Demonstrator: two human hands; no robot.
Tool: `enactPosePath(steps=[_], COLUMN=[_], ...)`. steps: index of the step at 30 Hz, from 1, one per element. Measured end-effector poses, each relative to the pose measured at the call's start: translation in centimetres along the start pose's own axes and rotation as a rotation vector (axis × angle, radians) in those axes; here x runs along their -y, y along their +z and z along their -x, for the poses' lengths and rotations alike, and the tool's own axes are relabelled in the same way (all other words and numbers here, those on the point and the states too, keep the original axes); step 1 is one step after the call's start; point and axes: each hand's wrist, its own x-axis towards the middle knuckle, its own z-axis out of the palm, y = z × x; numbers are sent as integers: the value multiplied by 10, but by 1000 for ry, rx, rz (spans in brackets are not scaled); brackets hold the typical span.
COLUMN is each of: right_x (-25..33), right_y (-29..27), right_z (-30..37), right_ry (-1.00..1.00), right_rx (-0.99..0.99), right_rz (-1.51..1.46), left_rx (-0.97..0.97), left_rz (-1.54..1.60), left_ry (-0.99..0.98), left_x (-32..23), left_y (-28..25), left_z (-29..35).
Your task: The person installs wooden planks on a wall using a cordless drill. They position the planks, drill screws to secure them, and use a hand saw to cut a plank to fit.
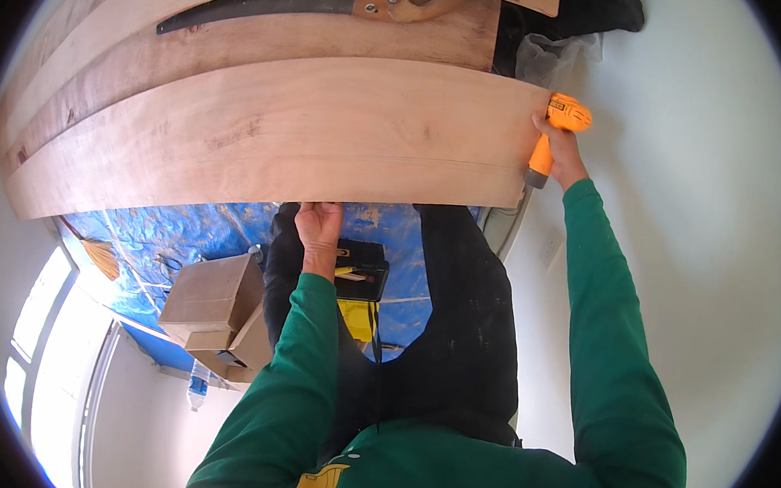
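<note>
A long plywood board [326,133] lies across the view, its near edge above my legs. My left hand [318,224] is at that near edge, palm up, with the fingers curled under the wood and their tips hidden. At the board's right end, my right hand [561,149] is closed round the handle of an orange cordless drill [570,113]. The drill's dark base [535,178] points down past the board's right corner. Its bit, if any, is not visible.
A handsaw [280,6] lies on another plywood sheet [412,41] beyond. A white wall [678,217] runs close on the right. Below are a blue tarp [408,254], cardboard boxes [213,291], a black tool case [366,283], a broom [101,258] and a plastic bottle [198,384].
</note>
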Motion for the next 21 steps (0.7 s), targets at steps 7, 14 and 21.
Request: enactPosePath(steps=[7,14,21], right_x=[-8,-24,-57], right_y=[0,-14,-19], right_z=[7,26,59], right_ry=[-137,-115,-14], right_rx=[-46,-62,-96], right_rz=[36,-57,-78], left_rx=[-641,-44,266], left_rz=[-624,-1804,-1461], left_ry=[139,251,46], left_x=[-10,14,69], left_y=[2,159,216], left_z=[81,92,55])
